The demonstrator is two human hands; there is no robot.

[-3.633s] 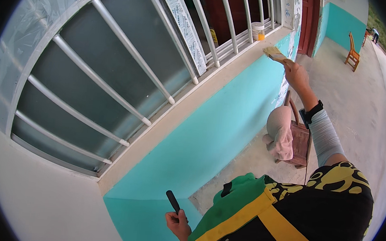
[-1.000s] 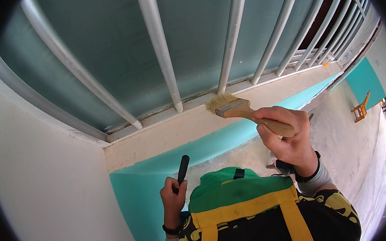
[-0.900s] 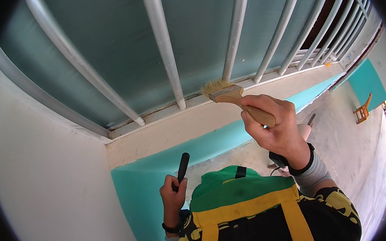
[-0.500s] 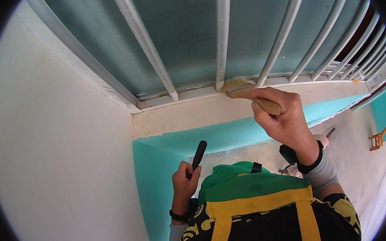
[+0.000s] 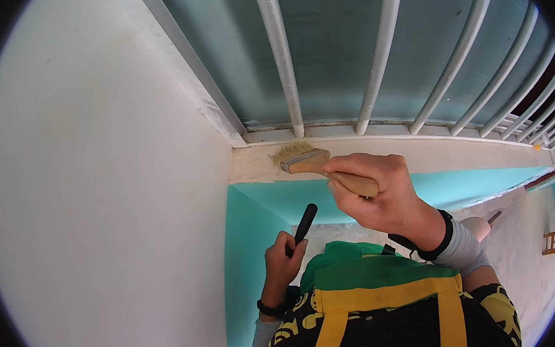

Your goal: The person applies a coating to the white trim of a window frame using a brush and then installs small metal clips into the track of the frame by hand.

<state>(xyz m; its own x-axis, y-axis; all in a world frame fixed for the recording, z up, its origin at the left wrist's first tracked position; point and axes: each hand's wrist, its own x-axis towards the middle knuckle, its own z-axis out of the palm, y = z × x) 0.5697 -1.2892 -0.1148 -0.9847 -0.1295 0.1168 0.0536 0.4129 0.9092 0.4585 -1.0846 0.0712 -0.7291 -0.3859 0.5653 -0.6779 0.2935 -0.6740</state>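
Observation:
My right hand (image 5: 380, 189) is wrapped round the wooden handle of a flat brush (image 5: 314, 162). Its pale bristles point left and lie against the cream window sill (image 5: 259, 162), close to the corner with the white wall. Lower down, my left hand (image 5: 282, 257) grips a black stick-like handle (image 5: 306, 220) that points upward; its lower part is hidden by my fingers and body. I wear a green apron (image 5: 380, 273) with yellow straps.
White metal bars (image 5: 379, 57) stand before a dark window pane (image 5: 330, 40) above the sill. A white wall (image 5: 107, 180) rises on the left. Turquoise paint (image 5: 288, 200) covers the wall below the sill. A small wooden stool (image 5: 552, 241) is on the floor at far right.
The brush in my right hand has moved from the foot of a window bar down and left onto the sill near the corner. The view has shifted; my left hand still holds the black handle.

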